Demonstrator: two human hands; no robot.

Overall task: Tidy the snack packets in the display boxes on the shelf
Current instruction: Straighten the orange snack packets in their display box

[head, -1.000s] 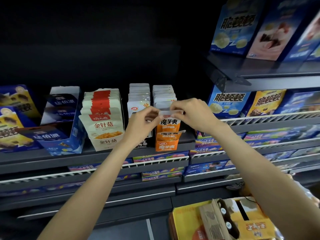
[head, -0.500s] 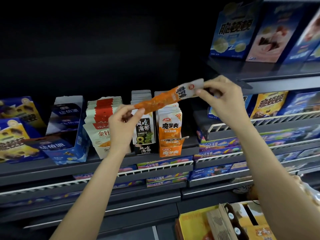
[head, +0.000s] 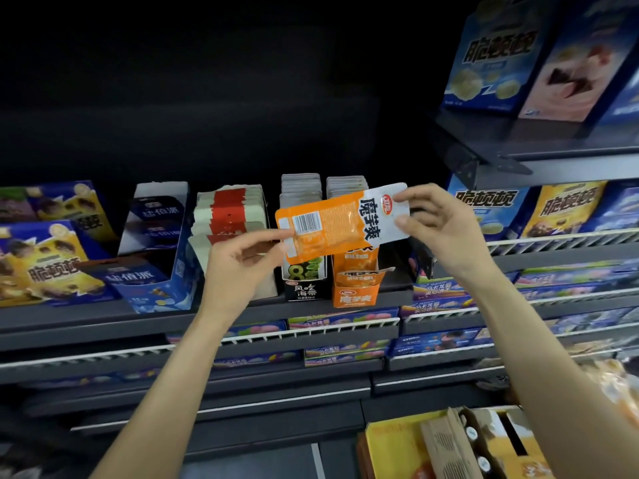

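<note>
Head view, near to far. Bottom right: yellow cardboard carton point(head: 397, 447) with brown corrugated dividers. Two bare forearms reach up toward the shelf. Left hand point(head: 242, 267) pinches the orange end, by the barcode, of a flat orange-and-white foil snack packet point(head: 340, 221); right hand point(head: 441, 226) pinches its white end between thumb and fingers. Packet held level, lying sideways, in the air in front of the display boxes, touching neither. Behind it on the dark grey metal shelf point(head: 103, 323): orange cardboard display box point(head: 356, 293) with matching packets upright; just left, black display box point(head: 304, 286); further left, row of cream-and-red packets point(head: 228, 216). Blue open carton point(head: 155, 281) at left.
</note>
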